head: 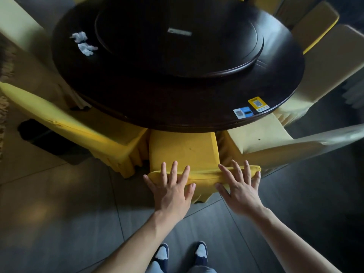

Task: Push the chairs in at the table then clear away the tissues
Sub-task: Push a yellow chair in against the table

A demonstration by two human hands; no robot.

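Observation:
A yellow-covered chair (pixel 185 150) stands right in front of me, its seat partly under the dark round table (pixel 177 99). My left hand (pixel 171 186) lies flat with spread fingers on the top of the chair's backrest. My right hand (pixel 240 184) lies flat on the same backrest, further right, fingers straight. Two crumpled white tissues (pixel 83 43) rest on the table's far left, beside the raised turntable (pixel 177 36).
A yellow chair (pixel 78 131) stands at the left, a paler one (pixel 262 136) at the right, both close against the middle chair. More covered chairs (pixel 319 22) ring the far side. Two QR-code stickers (pixel 251 108) sit near the table's edge. A dark bin (pixel 39 134) stands on the floor at left.

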